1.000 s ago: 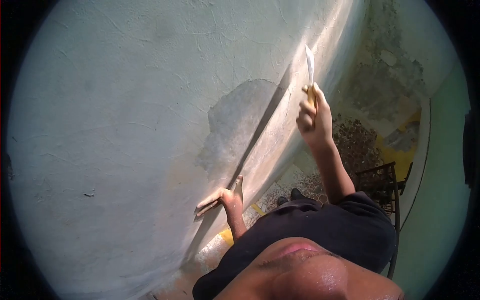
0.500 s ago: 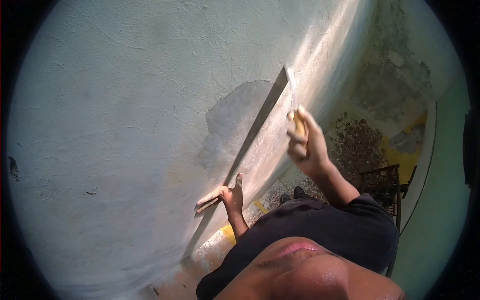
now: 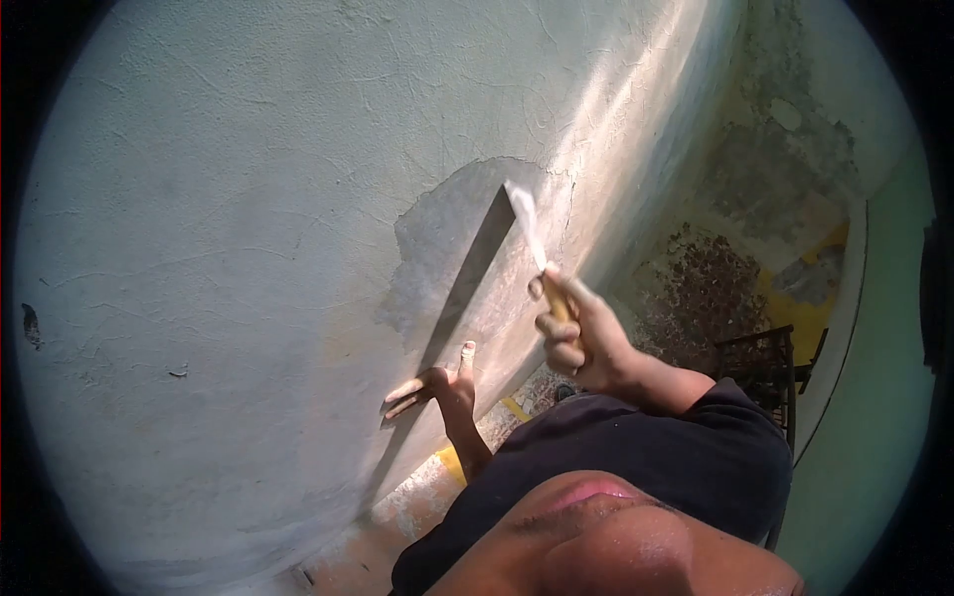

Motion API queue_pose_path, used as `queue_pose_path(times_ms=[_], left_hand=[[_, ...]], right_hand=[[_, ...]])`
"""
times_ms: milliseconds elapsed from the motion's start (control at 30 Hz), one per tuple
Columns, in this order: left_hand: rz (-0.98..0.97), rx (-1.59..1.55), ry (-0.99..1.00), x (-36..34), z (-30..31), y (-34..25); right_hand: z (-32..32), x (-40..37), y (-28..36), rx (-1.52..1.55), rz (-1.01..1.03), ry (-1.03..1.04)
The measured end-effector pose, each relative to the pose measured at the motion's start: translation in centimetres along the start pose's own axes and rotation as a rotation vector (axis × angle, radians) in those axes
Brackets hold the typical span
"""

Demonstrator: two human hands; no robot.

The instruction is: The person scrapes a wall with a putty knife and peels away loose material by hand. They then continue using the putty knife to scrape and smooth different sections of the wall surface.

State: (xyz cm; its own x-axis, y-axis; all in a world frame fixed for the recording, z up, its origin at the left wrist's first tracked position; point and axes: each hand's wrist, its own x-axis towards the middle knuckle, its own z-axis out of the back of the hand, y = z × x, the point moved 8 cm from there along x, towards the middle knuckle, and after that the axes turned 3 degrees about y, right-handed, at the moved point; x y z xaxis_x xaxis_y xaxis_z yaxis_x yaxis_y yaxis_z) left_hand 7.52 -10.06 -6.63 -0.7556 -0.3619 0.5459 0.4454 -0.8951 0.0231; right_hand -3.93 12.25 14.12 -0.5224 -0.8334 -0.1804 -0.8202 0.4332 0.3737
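Note:
My right hand [image 3: 576, 333] is wrapped round the yellowish handle of a scraper [image 3: 527, 221], whose pale blade points up and left with its tip at the wall [image 3: 248, 248]. The blade tip lies over a grey bare patch [image 3: 437, 238] where the surface coat is gone. Lower down, my left hand [image 3: 437, 385] rests against the wall with fingers spread and thumb up, holding nothing. A long dark shadow runs from the blade tip down to the left hand.
A dark metal frame [image 3: 760, 372] stands at the right beside a green wall [image 3: 865, 348]. Below are a speckled, worn floor with yellow parts [image 3: 452, 463] and a stained, peeling surface [image 3: 785, 169] at the upper right.
My right hand and the scraper have moved down and left, with the blade tip now over the grey patch. My left hand has barely shifted on the wall.

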Motion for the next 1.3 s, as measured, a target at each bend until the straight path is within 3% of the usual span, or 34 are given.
queue_pose_path(times_ms=[67,167,200,267,400,467,600,633,733,800,867,933,1300], left_hand=[[0.247,-0.236,0.056,1.0,1.6,1.0],[0.428,-0.469,0.2,1.6,2.2,1.4],[0.431,-0.466,0.202,2.1,2.8,1.0],[0.623,-0.484,0.41,2.4,2.7,1.2],[0.593,-0.548,0.437,5.1,6.0,-0.7],[0.613,-0.568,0.46,4.8,6.5,-0.9],[0.535,-0.549,0.463,3.1,5.7,-0.6],[0.537,-0.547,0.451,3.3,5.6,-0.3],[0.497,-0.306,0.411,3.7,5.6,-0.2],[0.477,-0.142,0.412,2.7,6.1,-0.6],[0.522,-0.775,0.533,2.1,5.0,-0.8],[0.519,-0.755,0.514,2.1,5.9,-0.2],[0.578,-0.699,0.268,2.2,9.5,-0.9]], right_hand=[[0.8,0.8,0.8,-0.043,0.039,-0.006],[0.5,1.4,2.3,-0.006,0.102,-0.004],[0.2,0.9,2.2,-0.004,0.097,-0.005],[-0.4,0.0,2.1,0.039,0.084,-0.046],[-0.9,-0.3,0.2,-0.077,-0.033,-0.016],[-0.7,0.7,2.7,-0.114,0.142,-0.072],[-0.6,0.2,1.2,-0.05,0.107,-0.068],[-1.3,-0.8,0.3,-0.067,0.018,-0.076],[-2.0,-1.1,0.4,-0.09,-0.041,0.036],[-2.7,-1.7,1.8,-0.062,0.04,0.049],[-1.7,-1.2,4.1,-0.128,0.296,-0.143],[-0.3,-1.3,3.8,-0.037,0.238,-0.131],[-0.3,-1.3,1.2,-0.36,0.295,0.0]])
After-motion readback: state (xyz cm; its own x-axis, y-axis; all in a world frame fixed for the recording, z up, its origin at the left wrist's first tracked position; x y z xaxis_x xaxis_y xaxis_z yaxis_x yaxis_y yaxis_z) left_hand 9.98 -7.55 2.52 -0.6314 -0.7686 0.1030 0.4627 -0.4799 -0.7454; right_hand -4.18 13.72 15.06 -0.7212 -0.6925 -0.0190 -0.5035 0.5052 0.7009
